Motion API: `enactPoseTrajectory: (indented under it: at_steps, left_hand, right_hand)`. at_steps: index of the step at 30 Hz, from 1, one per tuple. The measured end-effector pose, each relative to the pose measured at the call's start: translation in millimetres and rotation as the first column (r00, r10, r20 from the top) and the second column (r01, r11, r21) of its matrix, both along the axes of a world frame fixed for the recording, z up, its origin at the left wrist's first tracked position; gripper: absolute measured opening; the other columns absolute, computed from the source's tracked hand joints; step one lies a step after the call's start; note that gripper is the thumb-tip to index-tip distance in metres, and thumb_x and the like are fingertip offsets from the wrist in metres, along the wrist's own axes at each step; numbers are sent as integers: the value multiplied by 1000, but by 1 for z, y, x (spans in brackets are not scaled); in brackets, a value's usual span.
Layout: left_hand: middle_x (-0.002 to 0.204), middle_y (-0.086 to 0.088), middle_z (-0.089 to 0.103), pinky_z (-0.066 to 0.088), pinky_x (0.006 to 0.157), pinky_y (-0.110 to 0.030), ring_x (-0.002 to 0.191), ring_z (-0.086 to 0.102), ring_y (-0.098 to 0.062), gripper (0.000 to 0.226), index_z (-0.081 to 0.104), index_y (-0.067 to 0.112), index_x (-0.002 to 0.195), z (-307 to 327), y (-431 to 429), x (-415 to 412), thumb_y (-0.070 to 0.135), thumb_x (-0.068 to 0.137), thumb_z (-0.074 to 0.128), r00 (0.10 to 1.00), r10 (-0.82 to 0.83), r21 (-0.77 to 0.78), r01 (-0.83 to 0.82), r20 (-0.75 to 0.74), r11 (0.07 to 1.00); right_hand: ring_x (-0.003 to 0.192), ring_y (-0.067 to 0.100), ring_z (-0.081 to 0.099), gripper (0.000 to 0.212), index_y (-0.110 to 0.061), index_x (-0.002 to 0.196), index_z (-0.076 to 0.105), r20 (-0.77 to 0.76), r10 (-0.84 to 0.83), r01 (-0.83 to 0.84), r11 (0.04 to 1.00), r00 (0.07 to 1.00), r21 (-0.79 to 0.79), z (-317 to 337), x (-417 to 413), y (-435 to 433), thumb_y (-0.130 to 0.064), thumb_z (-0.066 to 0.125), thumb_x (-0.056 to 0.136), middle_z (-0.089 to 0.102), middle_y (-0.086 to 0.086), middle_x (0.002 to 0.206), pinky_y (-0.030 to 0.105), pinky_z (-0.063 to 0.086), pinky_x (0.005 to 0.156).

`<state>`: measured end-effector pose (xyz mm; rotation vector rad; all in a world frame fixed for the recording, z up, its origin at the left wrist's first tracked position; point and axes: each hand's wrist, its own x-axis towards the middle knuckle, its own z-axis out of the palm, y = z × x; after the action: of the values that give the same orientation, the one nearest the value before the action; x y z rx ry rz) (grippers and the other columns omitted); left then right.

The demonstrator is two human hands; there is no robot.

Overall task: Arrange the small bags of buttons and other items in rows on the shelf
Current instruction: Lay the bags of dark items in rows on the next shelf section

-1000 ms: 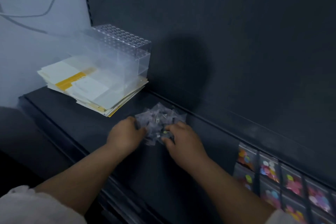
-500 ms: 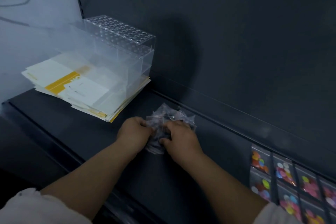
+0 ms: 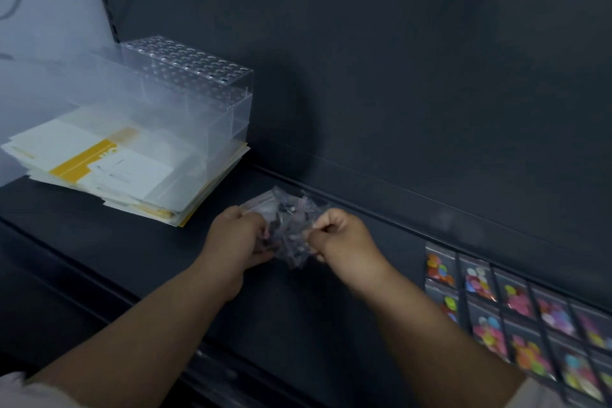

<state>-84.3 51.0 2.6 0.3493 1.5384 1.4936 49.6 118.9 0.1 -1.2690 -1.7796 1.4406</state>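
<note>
1 view only, from a wide-angle camera on the person's head. It faces forward and down onto a dark shelf (image 3: pixel 99 242) and sits close. Both forearms come in from the bottom edge, and the left hand (image 3: pixel 236 238) and right hand (image 3: pixel 344 242) meet near the frame's middle, gripping a bundle of small clear bags (image 3: pixel 288 225) between the fingers (image 3: pixel 318 225). Beyond the fingers the back panel (image 3: pixel 397 76) fills the upper frame. Left of the fingers and farther off lie a stack of papers (image 3: pixel 109 169) and a clear box (image 3: pixel 185 89). Right of the fingers and nearer the camera, rows of button bags (image 3: pixel 516 318) run off the lower right corner.
</note>
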Motion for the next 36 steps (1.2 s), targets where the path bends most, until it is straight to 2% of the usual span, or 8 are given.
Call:
enactPoseTrajectory:
  at_steps: [4,7,12,16,21,26,33,36]
  left_hand:
    - [87,-16,66,56,62,-34,65,67,-26,24,53,8,98,11,2,24,-7,81,46,996,-86,15,86,-7,996]
    - [77,-9,63,51,48,-23,54,64,-17,18,50,10,96,17,4,49,-4,86,44,989,-143,20,144,-36,989]
    - [82,-4,65,52,54,-26,68,69,-19,14,51,14,100,25,-1,104,4,90,48,965,-264,26,264,5,964]
    - [95,-6,67,50,63,-29,78,67,-20,9,58,14,97,29,-14,164,12,89,61,917,-399,49,399,-7,916]
    - [83,-3,69,48,62,-24,72,63,-13,19,64,14,97,32,-43,259,8,81,70,802,-591,43,596,-85,802]
    - [78,-4,70,47,63,-25,72,64,-15,20,63,11,99,36,-80,362,3,81,68,730,-677,61,683,-92,728]
    - [79,-8,68,46,60,-25,65,62,-16,12,60,11,84,36,-129,494,3,81,68,640,-767,108,766,-46,633]
    - [76,-7,65,47,59,-25,66,63,-18,5,62,10,90,40,-147,544,7,86,63,602,-798,122,791,21,599]
  right_hand:
    - [61,10,58,20,-20,89,52,-140,-159,115,954,977,-278,15,33,-8,-1,57,85,61,2,84,22,47,54]
    - [64,11,60,32,-18,105,52,-226,-251,148,908,941,-391,25,63,-16,6,51,84,60,5,93,25,51,57]
    - [65,16,59,27,-8,90,59,-337,-350,142,847,874,-513,40,122,-39,14,46,82,67,5,70,23,55,56]
    - [67,21,63,21,-6,81,55,-385,-457,191,806,802,-560,43,187,-64,13,46,86,65,10,72,24,57,54]
    - [76,28,66,19,-7,84,52,-452,-605,267,745,656,-611,41,290,-104,12,46,86,59,17,88,30,58,56]
    - [67,20,66,20,-10,86,49,-460,-666,348,720,587,-600,44,393,-159,10,47,87,63,11,78,26,58,56]
    - [64,18,67,34,-6,111,49,-478,-709,497,705,518,-507,42,498,-240,13,54,83,67,13,82,27,54,65]
    - [67,18,66,54,-8,126,43,-491,-748,578,660,446,-480,41,538,-266,11,63,79,65,16,94,27,54,66]
